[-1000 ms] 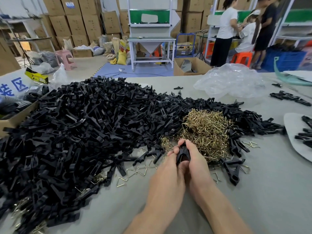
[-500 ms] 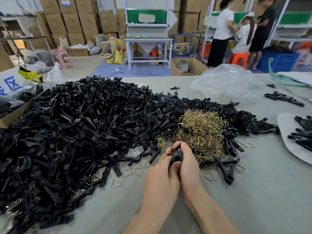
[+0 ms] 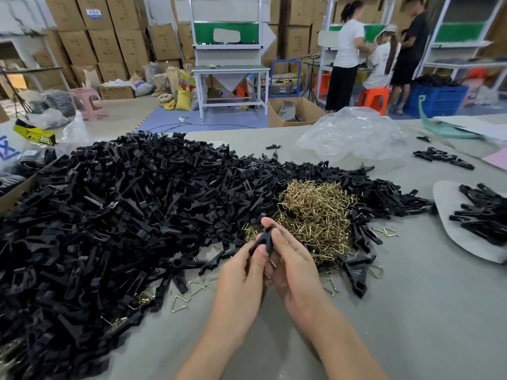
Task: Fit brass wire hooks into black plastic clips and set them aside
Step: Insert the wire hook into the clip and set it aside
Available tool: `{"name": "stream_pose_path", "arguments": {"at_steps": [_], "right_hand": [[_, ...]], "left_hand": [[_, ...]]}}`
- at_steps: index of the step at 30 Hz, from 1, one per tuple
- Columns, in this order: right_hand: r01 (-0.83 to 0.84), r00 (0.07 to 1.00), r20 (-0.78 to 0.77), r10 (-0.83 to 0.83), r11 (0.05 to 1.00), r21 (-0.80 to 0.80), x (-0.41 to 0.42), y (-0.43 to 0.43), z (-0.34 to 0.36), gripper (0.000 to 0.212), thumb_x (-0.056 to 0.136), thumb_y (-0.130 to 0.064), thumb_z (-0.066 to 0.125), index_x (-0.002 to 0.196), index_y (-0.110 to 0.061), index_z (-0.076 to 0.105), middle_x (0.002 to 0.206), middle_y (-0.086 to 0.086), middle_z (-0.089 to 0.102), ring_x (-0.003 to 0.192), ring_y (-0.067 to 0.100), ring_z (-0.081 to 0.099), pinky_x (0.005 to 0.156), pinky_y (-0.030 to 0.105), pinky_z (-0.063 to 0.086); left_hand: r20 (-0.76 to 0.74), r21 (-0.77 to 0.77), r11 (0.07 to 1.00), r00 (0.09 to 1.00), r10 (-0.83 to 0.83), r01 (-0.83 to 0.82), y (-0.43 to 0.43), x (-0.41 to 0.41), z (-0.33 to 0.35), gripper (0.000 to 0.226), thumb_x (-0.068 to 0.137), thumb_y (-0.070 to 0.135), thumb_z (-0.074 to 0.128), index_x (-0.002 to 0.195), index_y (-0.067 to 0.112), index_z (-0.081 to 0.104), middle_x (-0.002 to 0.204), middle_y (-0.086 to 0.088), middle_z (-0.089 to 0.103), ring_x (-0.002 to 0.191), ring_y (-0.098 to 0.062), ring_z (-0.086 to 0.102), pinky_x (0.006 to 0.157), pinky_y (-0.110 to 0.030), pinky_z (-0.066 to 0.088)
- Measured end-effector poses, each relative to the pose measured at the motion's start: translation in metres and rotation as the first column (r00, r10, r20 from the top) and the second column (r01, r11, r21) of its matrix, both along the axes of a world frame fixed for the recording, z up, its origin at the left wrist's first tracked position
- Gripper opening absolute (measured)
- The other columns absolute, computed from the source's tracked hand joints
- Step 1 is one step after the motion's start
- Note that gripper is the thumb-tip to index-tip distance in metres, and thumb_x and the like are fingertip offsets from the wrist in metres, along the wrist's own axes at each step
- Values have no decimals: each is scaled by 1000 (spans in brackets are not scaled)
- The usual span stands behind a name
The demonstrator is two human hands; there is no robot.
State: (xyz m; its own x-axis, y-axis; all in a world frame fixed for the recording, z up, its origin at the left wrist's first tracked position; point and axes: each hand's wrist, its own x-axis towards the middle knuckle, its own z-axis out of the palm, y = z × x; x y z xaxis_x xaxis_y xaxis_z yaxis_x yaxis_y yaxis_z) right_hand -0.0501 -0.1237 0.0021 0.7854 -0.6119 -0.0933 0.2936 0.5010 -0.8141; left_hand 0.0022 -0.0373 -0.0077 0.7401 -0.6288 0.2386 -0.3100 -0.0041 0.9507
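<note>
Pinching one black plastic clip (image 3: 262, 239) between both hands, just above the grey table (image 3: 397, 311). Curled fingers on left hand (image 3: 241, 272), thumb pressed to the clip's lower end. Curled fingers on right hand (image 3: 290, 266), thumb and forefinger closed on the clip's upper end. Hook seated in it or not: cannot tell.

Scattered flat just left of the wrists, loose brass wire hooks (image 3: 179, 302). Just beyond the hands, pile of brass wire hooks (image 3: 315, 215), ringed by black clips. Left of that, big heap of black clips (image 3: 123, 209) over most of the table's left half. To the right, pale mat (image 3: 445, 198) bearing a small batch of clips (image 3: 485, 215). Farther back, crumpled clear plastic bag (image 3: 354, 133).

Beyond the table: white workbench (image 3: 230, 68), stacked cardboard boxes (image 3: 109, 37), three people (image 3: 347, 50) by shelving.
</note>
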Motion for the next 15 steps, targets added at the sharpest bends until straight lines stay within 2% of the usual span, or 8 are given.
{"name": "stream_pose_path", "arguments": {"at_steps": [3,5,7,8,11,15], "right_hand": [[7,1000,26,-7,1000,-15,-3,0,3,27,79,-27,67,103,-24,80,95,6,74,83,14,68,80,31,53],[2,999,53,-1,1000,-19,-8,2,5,27,81,-24,68,105,-22,79,101,9,76,86,16,70,77,30,57],[13,996,83,-12,1000,-13,-14,2,7,26,83,-23,68,107,-22,79,104,11,76,87,17,72,71,28,58],[24,995,97,-22,1000,-17,-18,2,9,26,83,-23,68,107,-23,79,104,10,77,87,18,72,73,30,59],[89,988,127,-87,996,-14,-33,-8,13,26,84,-26,69,108,-26,79,107,8,76,90,21,72,80,38,61],[279,951,151,-270,959,-43,-72,-39,20,26,85,-28,68,110,-26,76,109,8,74,99,27,69,88,45,59]], "left_hand": [[42,-23,1000,999,3,-2,2,-4,1,30,103,47,40,91,33,64,73,6,66,60,-5,55,54,-22,45],[49,-54,999,999,8,-5,4,-7,0,41,101,58,36,98,31,66,81,6,70,70,-5,62,61,-20,48],[63,-78,997,998,22,-17,4,-11,1,47,94,64,38,116,33,66,98,13,73,90,-1,67,75,-17,51],[72,-77,997,997,30,-24,2,-14,3,49,91,66,41,121,35,64,104,17,73,96,-1,68,80,-20,52],[124,-31,999,992,33,-29,-14,-27,12,50,83,69,50,122,40,60,97,23,72,87,-1,69,78,-29,55],[222,34,999,975,15,-24,-55,-54,29,45,80,69,52,115,41,54,90,26,68,75,0,66,71,-34,57]]}}
